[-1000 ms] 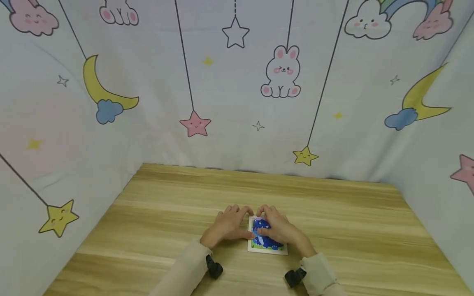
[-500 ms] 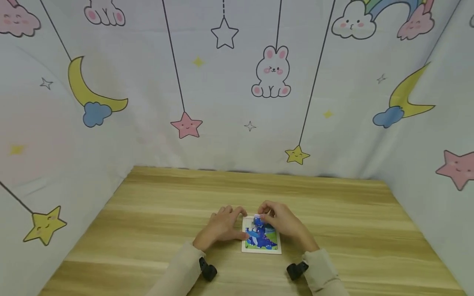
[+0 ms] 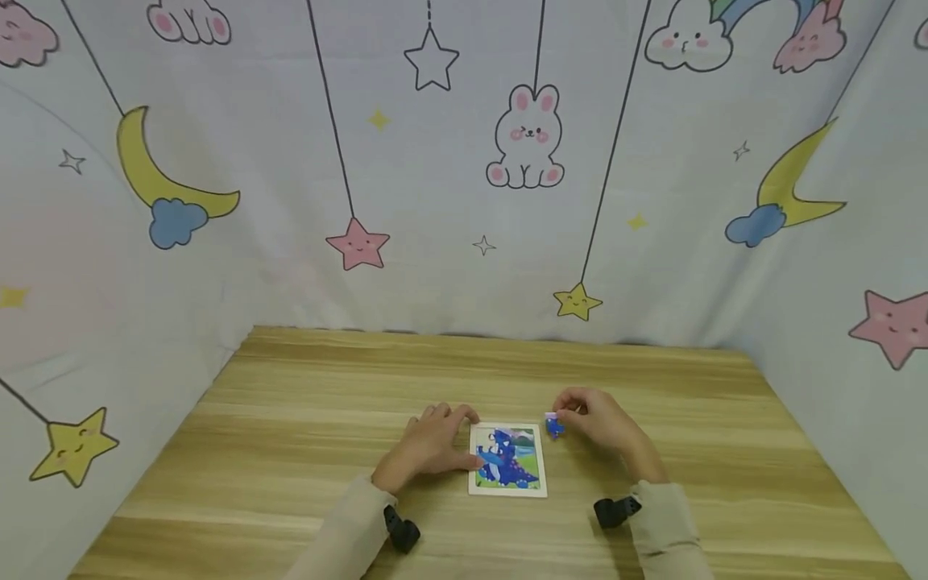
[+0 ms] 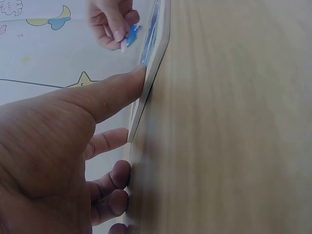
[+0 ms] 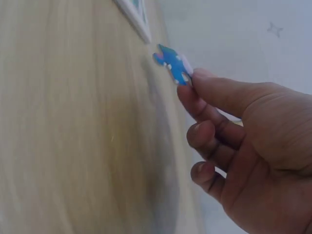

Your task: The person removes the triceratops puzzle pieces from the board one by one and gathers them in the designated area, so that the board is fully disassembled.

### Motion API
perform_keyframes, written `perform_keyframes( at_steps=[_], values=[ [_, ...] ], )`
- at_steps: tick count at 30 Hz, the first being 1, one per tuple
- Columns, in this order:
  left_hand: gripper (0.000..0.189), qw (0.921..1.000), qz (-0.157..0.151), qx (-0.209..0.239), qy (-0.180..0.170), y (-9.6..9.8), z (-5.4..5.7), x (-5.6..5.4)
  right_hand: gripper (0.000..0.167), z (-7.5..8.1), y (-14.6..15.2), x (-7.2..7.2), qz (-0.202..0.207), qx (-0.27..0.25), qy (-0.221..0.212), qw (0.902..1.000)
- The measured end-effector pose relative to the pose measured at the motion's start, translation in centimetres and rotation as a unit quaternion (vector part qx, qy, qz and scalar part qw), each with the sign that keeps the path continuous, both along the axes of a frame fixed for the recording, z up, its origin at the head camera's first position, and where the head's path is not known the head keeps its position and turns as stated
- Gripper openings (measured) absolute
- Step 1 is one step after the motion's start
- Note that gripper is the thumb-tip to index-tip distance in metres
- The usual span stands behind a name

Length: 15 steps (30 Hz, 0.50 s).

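A jigsaw puzzle (image 3: 513, 469) of a blue dinosaur lies in a pale frame on the table, with a light bare patch at the picture's upper left. My left hand (image 3: 428, 443) rests at its left side. In the left wrist view, the thumb presses on the puzzle's rim (image 4: 160, 48) and the index fingertip touches a corner, the other fingers loosely bent. Right of the puzzle, my right hand (image 3: 600, 419) pinches a small blue puzzle piece (image 3: 554, 425) between thumb and index finger. In the right wrist view, this jigsaw piece (image 5: 173, 66) shows a white edge by the thumb.
The wood-grain table (image 3: 348, 387) is enclosed by a white cloth (image 3: 449, 161) printed with stars, moons and rabbits at the back and sides. Both sleeves carry a black wrist camera, one on the left (image 3: 401, 529) and one on the right (image 3: 616, 511).
My right hand has lifted the blue piece from the puzzle's upper part and carried it to the right, off the frame. The left hand stays at the puzzle's left side; the head view has shifted slightly.
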State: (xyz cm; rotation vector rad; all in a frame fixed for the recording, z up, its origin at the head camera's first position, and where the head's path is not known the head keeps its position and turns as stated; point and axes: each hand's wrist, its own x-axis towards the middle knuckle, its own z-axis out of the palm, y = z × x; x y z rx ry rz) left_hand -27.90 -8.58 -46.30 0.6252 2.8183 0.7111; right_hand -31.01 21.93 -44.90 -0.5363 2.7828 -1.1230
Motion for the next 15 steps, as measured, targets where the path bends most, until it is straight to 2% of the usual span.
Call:
perform_keyframes(
  at_steps=[8, 15],
  values=[
    [0.062, 1.0000, 0.001, 0.001, 0.005, -0.10, 0.16, -0.20, 0.006, -0.65, 0.80, -0.58, -0.015, 0.010, 0.013, 0.9998],
    [0.063, 1.0000, -0.001, 0.006, 0.003, -0.10, 0.02, -0.26, 0.004, -0.50, 0.53, -0.32, -0.015, 0.011, 0.027, 0.9995]
  ],
)
